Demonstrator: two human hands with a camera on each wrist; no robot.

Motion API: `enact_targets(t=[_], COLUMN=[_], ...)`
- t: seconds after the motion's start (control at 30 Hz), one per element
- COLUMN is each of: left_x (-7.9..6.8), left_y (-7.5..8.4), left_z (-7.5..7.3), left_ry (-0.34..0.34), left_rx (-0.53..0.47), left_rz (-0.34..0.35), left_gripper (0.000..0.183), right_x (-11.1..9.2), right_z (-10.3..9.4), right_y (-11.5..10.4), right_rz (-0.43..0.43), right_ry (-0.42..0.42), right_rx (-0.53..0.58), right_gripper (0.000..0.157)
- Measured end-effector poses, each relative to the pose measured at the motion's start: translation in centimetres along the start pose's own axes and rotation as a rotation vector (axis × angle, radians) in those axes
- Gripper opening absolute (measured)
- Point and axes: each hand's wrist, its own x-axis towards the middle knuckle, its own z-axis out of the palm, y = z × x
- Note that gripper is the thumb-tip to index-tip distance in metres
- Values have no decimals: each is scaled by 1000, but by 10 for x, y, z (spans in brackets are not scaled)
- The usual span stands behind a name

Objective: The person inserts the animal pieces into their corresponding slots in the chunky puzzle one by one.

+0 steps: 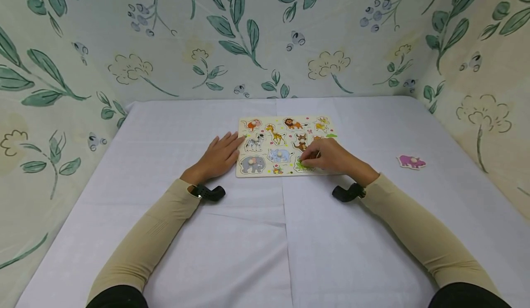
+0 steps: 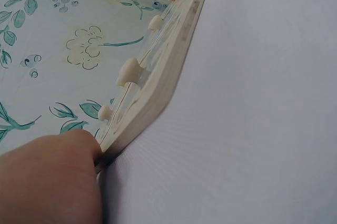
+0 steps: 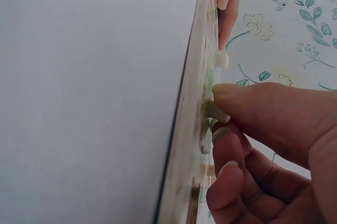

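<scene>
A wooden animal puzzle board (image 1: 265,175) with knobbed pieces lies flat on the white cloth. At its left edge rests my left hand (image 1: 219,155), fingers fairly straight and touching the board's side. My right hand (image 1: 333,156) is over the lower right part of the board. Between thumb and forefinger it pinches the pale knob (image 3: 217,112) of a green puzzle piece (image 1: 301,166); the piece is mostly covered, so its animal cannot be told. Near it sit a blue rhino piece (image 1: 273,156) and a grey elephant piece (image 1: 248,166).
A purple hippo puzzle piece (image 1: 411,162) lies by itself on the cloth, to the right of the board. White cloth (image 1: 232,252) covers the table. Leaf-patterned fabric (image 1: 265,36) hangs behind and at both sides.
</scene>
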Motion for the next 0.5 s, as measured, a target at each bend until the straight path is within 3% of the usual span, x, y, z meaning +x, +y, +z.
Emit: enact_targets(t=[0.5], left_x=[-1], left_y=[0], left_z=[-1], left_ry=[-5], left_rx=[7], left_rz=[2], left_gripper=[52], right_x=[0], right_z=[0], right_y=[0], right_rz=[18], right_ry=[-5], right_rx=[0], right_gripper=[8])
